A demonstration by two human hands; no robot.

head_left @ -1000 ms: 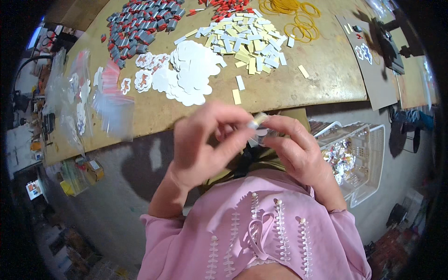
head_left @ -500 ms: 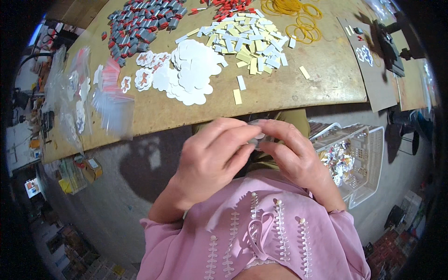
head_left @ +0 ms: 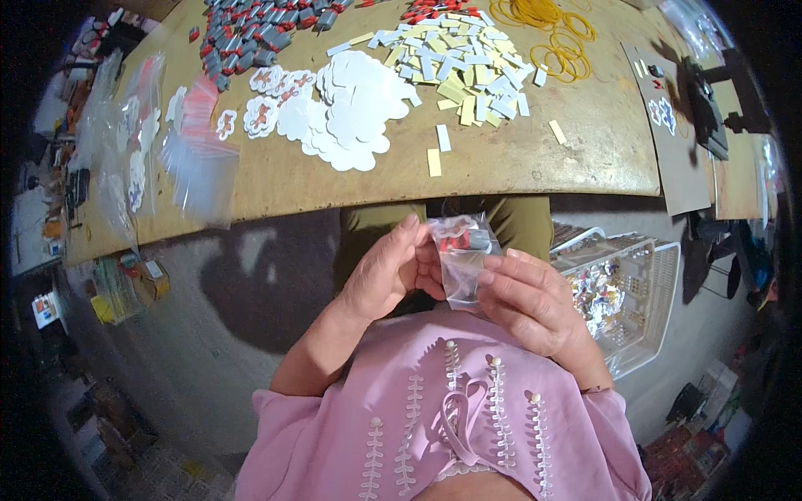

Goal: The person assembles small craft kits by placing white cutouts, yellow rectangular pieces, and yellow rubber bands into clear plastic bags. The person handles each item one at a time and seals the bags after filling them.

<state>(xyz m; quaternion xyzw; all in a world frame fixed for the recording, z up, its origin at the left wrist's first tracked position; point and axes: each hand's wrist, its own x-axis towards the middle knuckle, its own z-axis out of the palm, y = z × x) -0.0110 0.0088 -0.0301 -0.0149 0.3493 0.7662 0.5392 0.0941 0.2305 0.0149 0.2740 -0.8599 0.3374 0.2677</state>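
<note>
Held item: a small clear plastic bag (head_left: 464,259) with red, white and grey contents at its top, held upright in front of the person's chest, just below the near edge of the wooden worktable (head_left: 585,142).
Left hand (head_left: 386,271): fingers curled against the bag's left edge, fingertips together on the plastic near its upper corner.
Right hand (head_left: 530,296): fingers closed along the bag's right edge, clamped on the plastic.
Change: half a second ago both hands were cupped over the item and hid it; now they have parted enough to show the bag held flat between them. One second ago only a small crumpled piece showed.
Judgement: the contents appear seated inside; the mouth is probably being closed, though whether it is sealed cannot be told.
Table: a heap of white scalloped card cut-outs (head_left: 351,117), a scatter of yellow and white paper strips (head_left: 459,67), a pile of grey and red small parts (head_left: 251,29), yellow rubber bands (head_left: 555,33), empty clear bags (head_left: 196,167) at the left.
Right of lap: a white plastic basket (head_left: 647,288) holding filled packets.
</note>
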